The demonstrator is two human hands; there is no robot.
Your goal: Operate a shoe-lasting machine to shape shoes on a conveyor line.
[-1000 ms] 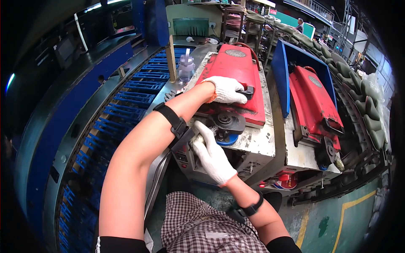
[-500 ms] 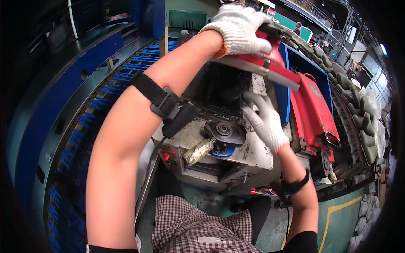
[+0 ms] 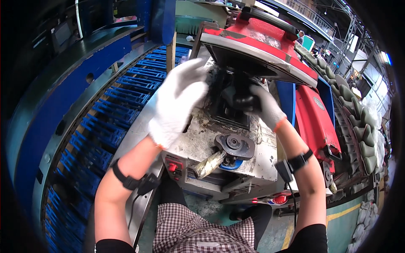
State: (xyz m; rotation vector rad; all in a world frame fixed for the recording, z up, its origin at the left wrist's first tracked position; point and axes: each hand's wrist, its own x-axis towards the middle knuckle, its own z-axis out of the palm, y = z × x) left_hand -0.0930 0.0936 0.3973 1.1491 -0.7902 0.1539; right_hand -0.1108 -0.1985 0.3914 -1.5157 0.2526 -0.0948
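A machine's red lid [image 3: 270, 38] stands raised with a metal rim, tilted over a dark opening. Beneath it sits a black rounded piece [image 3: 244, 101] in a black frame [image 3: 230, 120]. My right hand [image 3: 268, 107], in a white knit glove, reaches under the lid at that piece; shadow hides its fingertips, and I cannot tell if it grips. My left hand [image 3: 179, 103], gloved too and blurred by motion, is left of the opening, with fingers stretched and nothing seen in it. Nearer me is a dark metal clamp [image 3: 234, 145] with a tape-wrapped handle [image 3: 209, 164].
Blue slatted conveyor [image 3: 114, 107] runs along the left side. Another red machine cover [image 3: 316, 114] stands at right, before rows of grey-green shoe-like pieces [image 3: 363, 122]. Red switches [image 3: 173, 167] sit on the machine's front. A person [image 3: 300, 37] is far off.
My left hand has come off the red lid and moved down and left. The lid now stands higher, tilted back. My right hand has reached further in under it.
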